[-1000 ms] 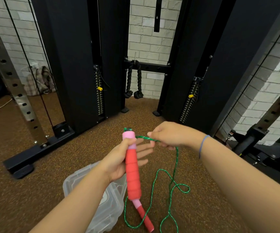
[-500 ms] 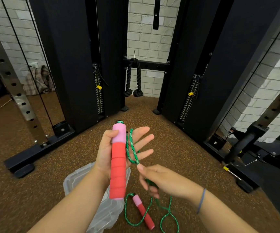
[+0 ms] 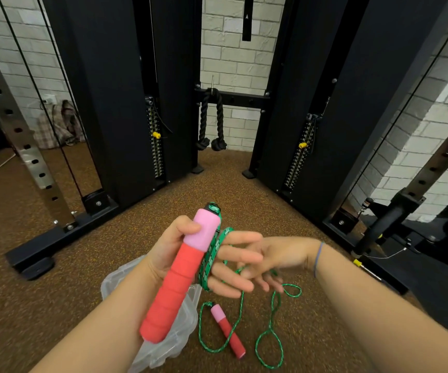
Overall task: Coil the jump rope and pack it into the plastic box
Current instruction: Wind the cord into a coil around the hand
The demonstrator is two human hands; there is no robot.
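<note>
My left hand holds the red and pink jump rope handle upright, thumb pressed on its pink top. The green rope is wrapped in a few turns around my left fingers beside the handle. My right hand sits just behind those fingers, gripping the rope that trails down from it. Loose green rope loops lie on the floor below. The second handle lies on the floor. The clear plastic box rests on the floor under my left forearm, partly hidden.
A black cable machine stands ahead with weight stacks on both sides and a black rope attachment hanging in the middle. A steel rack upright rises at left. Black equipment bases sit at right. The floor is brown speckled rubber.
My right hand rose from below the left hand and came up behind the left fingers, carrying the rope around them. Another turn of rope now sits on my left fingers.
</note>
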